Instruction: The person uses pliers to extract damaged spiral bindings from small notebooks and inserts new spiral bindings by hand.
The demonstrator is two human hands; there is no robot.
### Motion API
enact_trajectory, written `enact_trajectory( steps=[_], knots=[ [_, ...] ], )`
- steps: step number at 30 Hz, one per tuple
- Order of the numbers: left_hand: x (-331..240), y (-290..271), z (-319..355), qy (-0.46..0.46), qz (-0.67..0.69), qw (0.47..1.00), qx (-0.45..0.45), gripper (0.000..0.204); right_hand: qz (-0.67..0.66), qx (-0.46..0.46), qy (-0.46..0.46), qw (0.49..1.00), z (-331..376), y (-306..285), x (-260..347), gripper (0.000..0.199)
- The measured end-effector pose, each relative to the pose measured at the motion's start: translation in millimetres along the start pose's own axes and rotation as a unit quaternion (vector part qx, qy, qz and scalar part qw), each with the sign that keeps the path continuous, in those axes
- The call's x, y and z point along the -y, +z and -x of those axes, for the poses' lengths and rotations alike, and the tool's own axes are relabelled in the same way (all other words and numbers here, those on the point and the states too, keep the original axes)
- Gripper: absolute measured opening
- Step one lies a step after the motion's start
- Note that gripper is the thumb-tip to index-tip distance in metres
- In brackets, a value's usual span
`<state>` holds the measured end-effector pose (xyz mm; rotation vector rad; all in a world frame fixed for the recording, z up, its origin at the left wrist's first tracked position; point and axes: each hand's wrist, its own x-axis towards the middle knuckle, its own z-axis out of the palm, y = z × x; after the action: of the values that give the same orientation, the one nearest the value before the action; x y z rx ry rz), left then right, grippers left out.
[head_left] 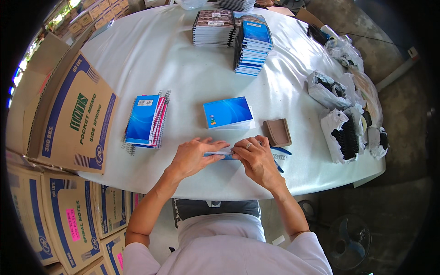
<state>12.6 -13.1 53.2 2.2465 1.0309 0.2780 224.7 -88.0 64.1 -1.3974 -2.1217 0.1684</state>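
Note:
My left hand (192,156) and my right hand (255,160) meet near the table's front edge around a small blue-covered notebook (222,156). The left grips its left end between thumb and fingers. At its right end, my right fingers are pinched together, a ring on one of them; what exactly they pinch is hidden. Just beyond lies a pile of blue-covered pads (227,112), slightly fanned, with no binding visible. Beside my right hand are a small brown open box (277,133), a blue-handled tool (281,150) and a loose wire coil (279,156).
Spiral-bound notebooks (141,120) are piled at the left, next to a large open carton (80,114). Tall notebook stacks (253,50) stand at the back. Plastic bags of black coils (343,137) line the right edge. More cartons (71,220) and a fan (350,243) are below.

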Motion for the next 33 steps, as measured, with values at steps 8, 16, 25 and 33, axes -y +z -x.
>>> enact_trajectory(
  steps=[8,16,25,33],
  knots=[
    [-13.3,-2.1,3.8,-0.013,-0.039,0.999,-0.034,0.04,0.093,-0.078,-0.012,0.993,3.8,12.5,6.2,0.018],
    [-28.9,7.9,0.2,0.007,-0.069,0.996,-0.057,0.039,0.088,-0.122,-0.001,0.989,9.0,25.2,14.0,0.021],
    [-30.8,5.9,8.3,0.031,-0.095,0.994,-0.044,0.048,0.025,-0.093,0.0,0.995,17.5,24.0,12.3,0.027],
    [-19.7,-3.8,4.9,0.09,-0.109,0.985,0.102,0.052,0.051,0.191,0.122,0.973,15.0,-73.9,-128.6,0.066]
  ],
)
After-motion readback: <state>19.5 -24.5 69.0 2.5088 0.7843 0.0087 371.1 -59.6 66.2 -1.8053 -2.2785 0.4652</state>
